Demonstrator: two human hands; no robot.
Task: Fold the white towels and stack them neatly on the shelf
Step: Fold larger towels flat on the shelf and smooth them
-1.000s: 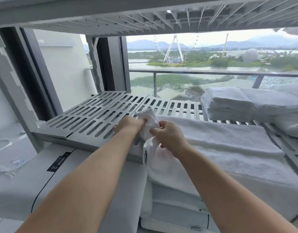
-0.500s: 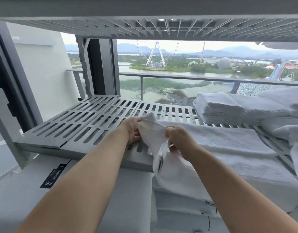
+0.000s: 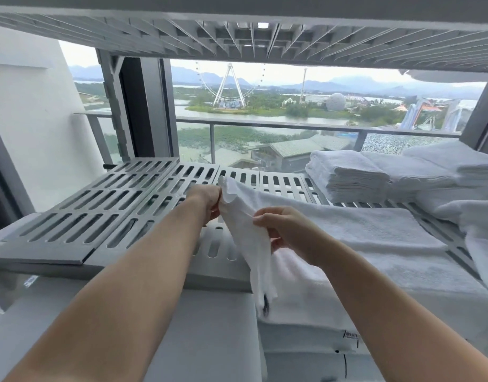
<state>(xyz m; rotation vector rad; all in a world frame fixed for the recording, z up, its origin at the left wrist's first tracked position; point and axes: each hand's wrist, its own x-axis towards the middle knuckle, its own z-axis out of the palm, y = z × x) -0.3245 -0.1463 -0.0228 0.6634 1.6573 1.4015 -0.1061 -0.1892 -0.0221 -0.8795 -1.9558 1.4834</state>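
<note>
**Small towel held up over the shelf by both hands**

Shelf: grey, slotted, with a window behind it. Its left half is bare. A second slotted tier runs overhead.

Large towel: white, spread flat across the right half of the shelf, with its near edge hanging over the front lip.

Stack: folded white towels at the back right of the shelf, behind the large towel. More folded towels lie just beside it, further right (their number cannot be told).

Small towel: white, lifted clear of the shelf near its middle, at the left end of the large towel. It hangs in loose folds from an upper corner down past the shelf's front edge, with a dark tag at the bottom.

Left hand: fingers closed, pinching the small towel's upper corner.

Right hand: fingers curled, gripping the small towel's edge lower down and nearer the person.
</note>
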